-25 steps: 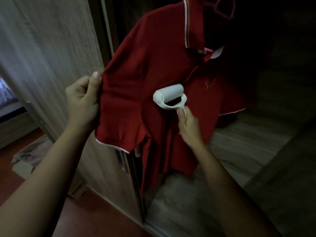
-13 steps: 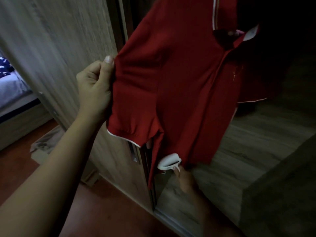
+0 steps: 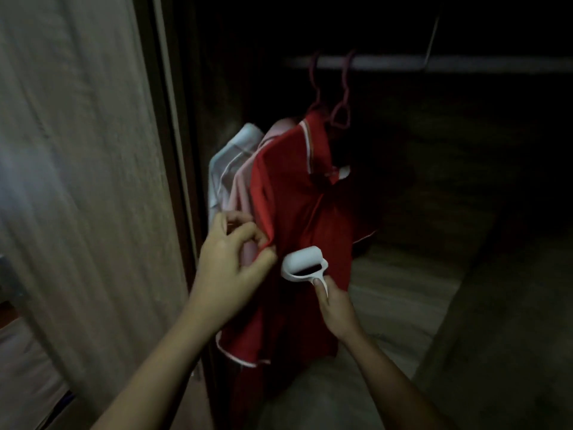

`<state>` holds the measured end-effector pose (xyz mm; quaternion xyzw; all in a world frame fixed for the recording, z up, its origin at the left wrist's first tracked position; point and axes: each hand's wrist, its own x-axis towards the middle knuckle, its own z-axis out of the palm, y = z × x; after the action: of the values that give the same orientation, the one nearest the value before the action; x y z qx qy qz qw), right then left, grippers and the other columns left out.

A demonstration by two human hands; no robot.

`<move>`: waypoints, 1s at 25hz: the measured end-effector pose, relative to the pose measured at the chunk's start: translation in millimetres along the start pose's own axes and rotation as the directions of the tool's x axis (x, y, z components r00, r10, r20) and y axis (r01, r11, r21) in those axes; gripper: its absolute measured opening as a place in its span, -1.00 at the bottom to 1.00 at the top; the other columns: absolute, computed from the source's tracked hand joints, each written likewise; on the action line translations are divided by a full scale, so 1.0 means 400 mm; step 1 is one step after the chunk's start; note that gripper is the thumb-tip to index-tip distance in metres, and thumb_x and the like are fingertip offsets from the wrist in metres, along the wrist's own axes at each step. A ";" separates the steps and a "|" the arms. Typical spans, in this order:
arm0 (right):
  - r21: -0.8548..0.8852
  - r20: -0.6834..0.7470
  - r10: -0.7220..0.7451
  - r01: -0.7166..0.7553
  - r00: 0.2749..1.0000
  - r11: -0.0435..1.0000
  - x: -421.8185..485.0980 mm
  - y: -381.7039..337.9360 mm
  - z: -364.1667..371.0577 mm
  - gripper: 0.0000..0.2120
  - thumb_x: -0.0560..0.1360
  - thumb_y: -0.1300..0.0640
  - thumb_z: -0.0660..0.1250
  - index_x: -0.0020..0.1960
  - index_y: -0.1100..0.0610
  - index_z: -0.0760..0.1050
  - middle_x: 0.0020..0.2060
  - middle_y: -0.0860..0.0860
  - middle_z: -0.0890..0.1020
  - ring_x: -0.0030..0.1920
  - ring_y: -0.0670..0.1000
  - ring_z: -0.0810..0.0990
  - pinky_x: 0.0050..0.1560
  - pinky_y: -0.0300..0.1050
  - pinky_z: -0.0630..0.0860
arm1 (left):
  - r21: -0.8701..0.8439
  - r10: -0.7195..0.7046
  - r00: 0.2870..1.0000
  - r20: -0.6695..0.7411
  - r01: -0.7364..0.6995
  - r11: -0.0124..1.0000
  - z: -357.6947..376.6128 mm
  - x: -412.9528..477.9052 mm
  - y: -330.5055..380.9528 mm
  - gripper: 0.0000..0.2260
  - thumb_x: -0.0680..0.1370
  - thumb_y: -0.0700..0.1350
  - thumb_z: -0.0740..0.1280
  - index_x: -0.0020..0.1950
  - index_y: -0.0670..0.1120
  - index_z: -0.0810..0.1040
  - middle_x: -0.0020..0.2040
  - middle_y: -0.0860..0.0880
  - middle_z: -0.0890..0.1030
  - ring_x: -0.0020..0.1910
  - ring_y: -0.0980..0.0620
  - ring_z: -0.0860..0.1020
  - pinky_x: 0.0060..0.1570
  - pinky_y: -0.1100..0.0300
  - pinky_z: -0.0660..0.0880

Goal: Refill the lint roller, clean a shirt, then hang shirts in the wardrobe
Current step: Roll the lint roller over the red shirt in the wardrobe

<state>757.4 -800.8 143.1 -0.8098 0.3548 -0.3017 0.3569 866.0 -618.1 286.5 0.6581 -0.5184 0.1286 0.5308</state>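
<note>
A red polo shirt [image 3: 297, 212] hangs on a dark pink hanger [image 3: 341, 110] from the wardrobe rail [image 3: 465, 62]. My left hand [image 3: 232, 262] pinches the shirt's left sleeve edge between thumb and fingers. My right hand [image 3: 335, 305] grips the handle of a white lint roller [image 3: 305, 263], whose roll lies against the shirt's front low down. Behind the red shirt hang a pink shirt [image 3: 245, 181] and a white shirt [image 3: 223, 162], mostly hidden.
The wardrobe's sliding door [image 3: 77, 181] stands close on the left, its dark frame [image 3: 173, 150] beside my left hand. A wooden shelf [image 3: 403, 290] runs under the hanging shirts. The wardrobe interior to the right is dark.
The view has lifted, so the rail and hangers show now. My right hand has brought the roller up from the shirt's hem to its front. My left hand's grip has slid lower on the sleeve.
</note>
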 end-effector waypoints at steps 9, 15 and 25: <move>-0.012 -0.166 -0.080 0.079 0.983 0.997 0.013 -0.064 -0.250 -0.83 0.60 -0.04 0.07 -0.14 -0.09 0.35 -0.38 -0.06 0.53 -0.34 -0.09 0.50 -0.32 -0.21 0.36 | -0.015 -0.209 0.963 -0.170 0.210 0.978 0.150 0.178 0.146 -0.49 0.50 -0.08 0.33 0.38 -0.12 0.20 -0.06 -0.07 0.52 -0.09 -0.05 0.51 -0.07 0.18 0.33; -0.037 -0.267 -0.079 0.072 0.960 0.997 0.001 -0.052 -0.366 -0.73 0.60 -0.03 0.09 -0.27 -0.03 0.31 -0.46 -0.02 0.42 -0.43 -0.06 0.39 -0.37 -0.12 0.26 | 0.310 -0.195 0.974 0.116 0.151 0.939 0.210 0.285 0.198 -0.72 0.51 -0.10 0.21 0.21 -0.09 0.46 0.10 -0.22 0.60 0.12 -0.29 0.51 0.02 -0.02 0.43; -0.032 -0.328 -0.053 0.044 0.943 0.998 -0.046 -0.029 -0.433 -0.69 0.60 -0.04 0.08 -0.18 0.14 0.38 -0.43 0.04 0.46 -0.41 -0.02 0.42 -0.44 -0.23 0.24 | 0.252 -0.152 0.965 0.214 0.096 0.963 0.268 0.231 0.249 -0.47 0.56 -0.12 0.17 0.51 -0.14 0.13 0.23 -0.28 0.54 0.22 -0.32 0.46 0.17 -0.04 0.39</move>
<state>622.6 -843.5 245.5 -0.7608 0.3930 -0.4370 0.2752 783.4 -747.6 366.1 0.7593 -0.5148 0.0788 0.3903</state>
